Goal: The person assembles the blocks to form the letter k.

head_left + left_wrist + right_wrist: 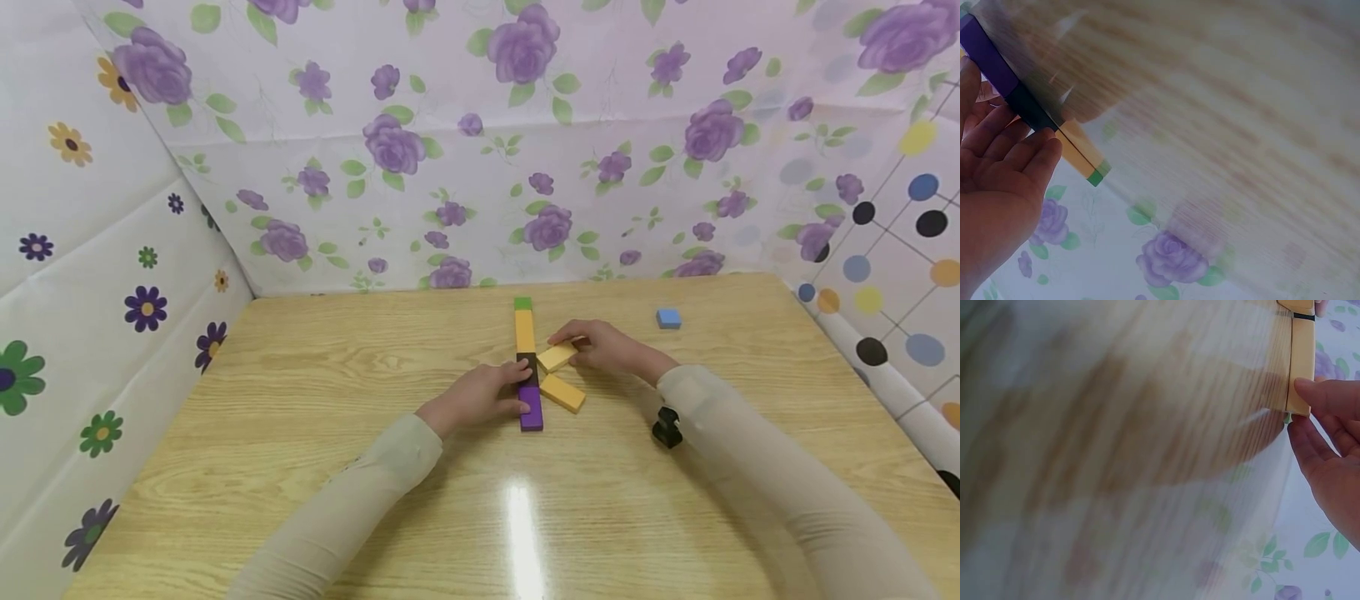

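Note:
A straight row of flat blocks runs away from the person: a purple block nearest, then a black block, an orange block and a green block. My left hand rests against the row's left side, a fingertip on the black block and the thumb at the purple one. In my right hand a loose orange block is pinched near its far end, its near corner close beside the black block. Another orange block lies at an angle just right of the row.
A small blue block sits at the back right of the wooden table. Below the right forearm a black object shows beside the sleeve. Flower-patterned cloth stands along the back edge, with patterned cloths at both sides.

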Action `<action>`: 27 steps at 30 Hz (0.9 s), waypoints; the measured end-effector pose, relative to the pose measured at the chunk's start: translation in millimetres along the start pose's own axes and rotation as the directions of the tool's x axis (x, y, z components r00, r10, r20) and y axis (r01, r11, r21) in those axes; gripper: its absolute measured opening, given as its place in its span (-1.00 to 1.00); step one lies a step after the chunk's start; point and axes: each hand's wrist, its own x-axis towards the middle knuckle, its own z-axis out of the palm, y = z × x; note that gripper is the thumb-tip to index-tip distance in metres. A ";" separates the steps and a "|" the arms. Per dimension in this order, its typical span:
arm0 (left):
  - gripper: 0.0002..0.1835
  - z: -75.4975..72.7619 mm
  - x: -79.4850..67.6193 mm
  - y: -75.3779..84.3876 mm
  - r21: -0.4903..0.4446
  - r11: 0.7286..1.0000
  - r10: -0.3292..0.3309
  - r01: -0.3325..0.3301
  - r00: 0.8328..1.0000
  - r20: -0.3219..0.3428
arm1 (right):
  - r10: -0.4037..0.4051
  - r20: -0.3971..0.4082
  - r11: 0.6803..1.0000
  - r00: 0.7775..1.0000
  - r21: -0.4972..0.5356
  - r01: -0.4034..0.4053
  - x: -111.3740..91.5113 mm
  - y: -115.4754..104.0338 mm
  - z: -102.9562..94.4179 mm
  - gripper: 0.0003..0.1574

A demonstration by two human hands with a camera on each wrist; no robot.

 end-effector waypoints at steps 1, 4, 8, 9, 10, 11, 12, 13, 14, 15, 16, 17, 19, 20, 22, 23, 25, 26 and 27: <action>-0.33 0.0 0.2 0.1 0.000 1.000 0.003 -0.003 1.000 -0.002 | -0.001 0.000 1.000 1.000 0.002 0.001 -0.3 -0.2 -0.3 -0.50; -0.32 -0.4 1.1 0.4 0.002 1.000 0.005 -0.005 1.000 -0.005 | -0.002 -0.004 1.000 1.000 0.012 0.002 -0.8 0.0 -1.8 -0.50; -0.33 -0.3 2.1 0.1 0.007 1.000 0.009 -0.009 1.000 -0.011 | -0.014 -0.015 1.000 1.000 0.025 0.015 -1.5 0.9 -4.3 -0.48; -0.33 -0.2 2.2 0.0 0.009 1.000 0.007 -0.007 1.000 -0.011 | -0.016 -0.019 0.999 1.000 0.027 0.017 -1.8 1.2 -4.9 -0.48; -0.33 -0.1 2.3 0.0 0.007 1.000 0.009 -0.008 1.000 -0.012 | -0.016 -0.023 1.000 1.000 0.026 0.017 -2.4 1.5 -5.7 -0.47; -0.33 0.0 2.3 0.1 0.009 1.000 0.003 -0.003 1.000 -0.008 | -0.017 -0.026 0.999 1.000 0.027 0.018 -3.4 1.4 -6.6 -0.47; -0.33 0.1 2.0 0.1 0.008 1.000 0.000 0.000 1.000 -0.006 | -0.015 -0.032 1.000 0.999 0.023 0.016 -4.5 1.3 -7.7 -0.47; -0.33 0.2 1.7 0.2 0.007 1.000 -0.003 0.003 1.000 -0.005 | -0.009 -0.040 1.000 0.999 0.020 0.009 -5.7 1.6 -8.8 -0.48; -0.33 0.3 1.5 0.3 0.007 1.000 -0.008 0.008 1.000 0.000 | 0.001 -0.048 1.000 0.999 0.016 -0.001 -7.1 2.0 -10.0 -0.48; -0.33 0.5 1.4 0.4 0.007 1.000 -0.012 0.012 1.000 0.003 | 0.008 -0.057 1.000 0.998 0.012 -0.007 -8.8 1.9 -11.6 -0.48; -0.33 0.6 1.2 0.5 0.006 1.000 -0.015 0.015 1.000 0.004 | 0.006 -0.067 1.000 0.998 0.011 -0.005 -10.6 2.5 -13.4 -0.48; -0.33 0.6 0.7 0.7 0.006 1.000 -0.017 0.017 1.000 0.004 | 0.001 -0.078 1.000 0.997 0.011 0.000 -12.3 3.0 -15.4 -0.48; -0.33 0.6 0.0 1.3 0.004 1.000 -0.019 0.019 1.000 0.005 | -0.012 -0.101 1.000 0.995 0.009 0.013 -15.3 4.9 -19.4 -0.48; -0.33 0.5 -0.3 1.5 0.004 1.000 -0.017 0.017 1.000 0.003 | -0.023 -0.113 1.000 0.993 0.008 0.024 -16.9 6.1 -22.0 -0.48; -0.33 0.5 -0.6 1.7 0.002 1.000 -0.012 0.012 1.000 -0.005 | -0.027 -0.130 0.999 0.991 0.013 0.029 -20.5 9.2 -27.7 -0.45; -0.33 0.5 -0.8 1.5 0.002 1.000 -0.007 0.007 1.000 -0.008 | -0.019 -0.136 1.000 0.991 0.022 0.022 -23.8 5.2 -31.0 -0.44; -0.33 0.7 -0.4 1.1 0.004 1.000 -0.005 0.005 1.000 -0.009 | -0.005 -0.150 1.000 0.989 0.024 0.009 -28.6 7.1 -37.1 -0.40; -0.33 0.7 -0.5 1.0 0.004 1.000 -0.001 0.001 1.000 -0.011 | 0.006 -0.156 1.000 0.988 0.026 -0.002 -30.9 8.4 -40.2 -0.39; -0.33 0.7 -0.3 0.8 0.003 1.000 0.001 -0.001 1.000 -0.012 | 0.016 -0.160 1.000 0.987 0.025 -0.012 -33.6 9.4 -43.1 -0.37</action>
